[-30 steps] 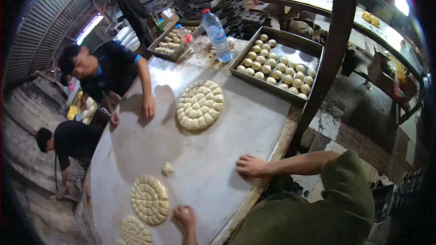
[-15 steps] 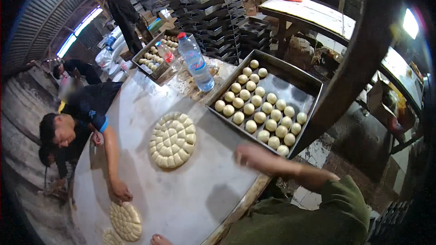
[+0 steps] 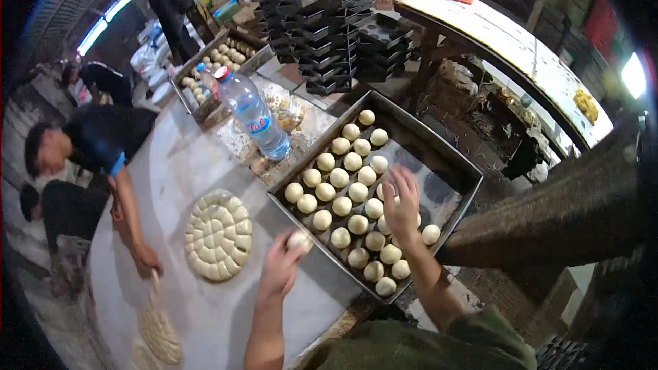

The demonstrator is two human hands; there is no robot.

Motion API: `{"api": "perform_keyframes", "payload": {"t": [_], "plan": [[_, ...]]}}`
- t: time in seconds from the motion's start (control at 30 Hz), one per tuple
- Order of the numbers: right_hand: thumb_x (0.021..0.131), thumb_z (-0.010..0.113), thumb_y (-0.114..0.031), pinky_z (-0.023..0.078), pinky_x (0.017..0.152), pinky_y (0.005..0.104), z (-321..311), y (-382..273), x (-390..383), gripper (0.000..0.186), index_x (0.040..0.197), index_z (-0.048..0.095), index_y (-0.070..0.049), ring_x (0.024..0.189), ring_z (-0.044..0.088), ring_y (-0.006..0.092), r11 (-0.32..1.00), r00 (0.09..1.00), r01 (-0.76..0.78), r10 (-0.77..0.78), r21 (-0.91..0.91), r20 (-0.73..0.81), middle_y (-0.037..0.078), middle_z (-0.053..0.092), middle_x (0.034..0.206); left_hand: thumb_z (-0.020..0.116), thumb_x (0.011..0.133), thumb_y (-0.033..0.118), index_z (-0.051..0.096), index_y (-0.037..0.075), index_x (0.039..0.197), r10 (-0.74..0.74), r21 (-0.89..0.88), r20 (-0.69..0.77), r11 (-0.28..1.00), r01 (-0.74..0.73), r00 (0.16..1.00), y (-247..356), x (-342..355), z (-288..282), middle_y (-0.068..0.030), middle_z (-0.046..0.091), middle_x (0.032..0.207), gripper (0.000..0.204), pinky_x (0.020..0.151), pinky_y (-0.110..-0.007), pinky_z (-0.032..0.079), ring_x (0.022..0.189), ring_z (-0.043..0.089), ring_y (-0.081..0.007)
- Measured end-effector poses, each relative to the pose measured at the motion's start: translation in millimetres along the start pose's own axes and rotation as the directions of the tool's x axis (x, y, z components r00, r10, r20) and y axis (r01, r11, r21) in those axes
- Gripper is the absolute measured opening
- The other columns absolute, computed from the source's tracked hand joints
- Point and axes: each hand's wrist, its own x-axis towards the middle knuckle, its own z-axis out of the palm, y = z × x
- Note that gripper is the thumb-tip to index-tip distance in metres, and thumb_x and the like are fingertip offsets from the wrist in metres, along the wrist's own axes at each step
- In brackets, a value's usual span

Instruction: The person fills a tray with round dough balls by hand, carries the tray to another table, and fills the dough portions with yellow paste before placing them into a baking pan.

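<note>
My left hand (image 3: 279,268) is closed around a pale dough ball (image 3: 299,242), just outside the near left edge of a dark metal tray (image 3: 439,190). Several rows of similar dough balls (image 3: 358,192) lie in that tray. Over its middle hovers my right hand (image 3: 403,204), thumb and fingers stretched and apart. The dough balls beneath it are partly hidden. Left of the tray, a round dough slab (image 3: 218,236) scored into many pieces rests on the pale worktop (image 3: 281,199).
Across the worktop, a co-worker's hand (image 3: 146,258) lifts a strip from another scored dough slab (image 3: 161,334). A water bottle (image 3: 257,120) stands behind the tray's left corner, near a second tray of dough balls (image 3: 229,55). Stacked dark pans (image 3: 315,20) rise behind. A wooden post (image 3: 541,212) crosses at right.
My right hand has moved from beside the tray to above its dough balls. My left hand has come up from the lower edge with a dough ball. The co-worker has raised a dough strip.
</note>
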Motion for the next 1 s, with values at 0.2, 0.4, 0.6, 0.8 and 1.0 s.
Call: {"api": "perform_keyframes", "payload": {"t": [0.2,0.4,0.6,0.8,1.0], "plan": [[0.085,0.060,-0.015,0.039,0.095,0.0389,-81.1,-44.7,-99.9,0.042,0.123,0.049,-0.001,0.111,0.050,0.0318,0.920,0.930,-0.305,0.232,0.247,0.284,0.019,0.053,0.118,0.062,0.076,0.010,0.050,0.002,0.108,0.503,0.704,0.521,0.205,-0.680,0.690,-48.5,189.1,190.2,-0.0150,0.052,0.106,0.035,0.087,-0.040,0.043,0.100,0.051,-0.0323],[0.089,0.053,-0.019,0.044,0.087,0.0369,-94.8,-59.3,-93.8,0.037,0.120,0.051,0.000,0.102,0.054,0.0294,0.907,0.944,-0.281,0.202,0.315,0.260,0.017,0.055,0.112,0.068,0.075,0.020,0.055,0.008,0.112,0.596,0.912,0.288,0.069,-0.405,0.750,-71.6,178.0,178.6,-0.0096,0.056,0.105,0.041,0.089,-0.042,0.039,0.103,0.050,-0.0284],[0.084,0.060,-0.007,0.045,0.082,0.0378,-39.9,-109.3,-168.9,0.013,0.095,0.056,0.000,0.093,0.057,0.0255,0.723,0.525,-0.637,0.154,0.267,0.837,0.013,0.060,0.098,0.067,0.076,0.019,0.059,0.008,0.109,0.630,0.969,-0.142,0.248,-0.025,0.763,-101.1,-83.3,-56.3,-0.0104,0.053,0.114,0.035,0.096,-0.042,0.033,0.110,0.048,-0.0273],[0.081,0.062,-0.014,0.037,0.090,0.0465,61.0,-119.5,-279.9,0.025,0.105,0.056,-0.008,0.107,0.044,0.0344,0.895,0.429,0.364,-0.408,0.260,0.806,0.014,0.050,0.112,0.059,0.083,0.029,0.055,0.010,0.113,0.537,0.774,-0.548,0.034,0.632,0.641,-93.8,-298.7,-178.5,-0.0094,0.042,0.127,0.035,0.093,-0.051,0.032,0.114,0.041,-0.0308],[0.078,0.062,-0.016,0.033,0.092,0.0484,130.8,-164.9,-331.7,0.024,0.101,0.056,-0.010,0.107,0.041,0.0345,0.865,0.542,0.485,-0.412,0.128,0.732,0.015,0.048,0.110,0.059,0.082,0.025,0.064,0.011,0.100,0.642,0.862,-0.508,0.372,0.346,0.574,-94.1,-233.4,-273.3,-0.0073,0.057,0.102,0.022,0.086,-0.046,0.039,0.096,0.052,-0.0303]]}}
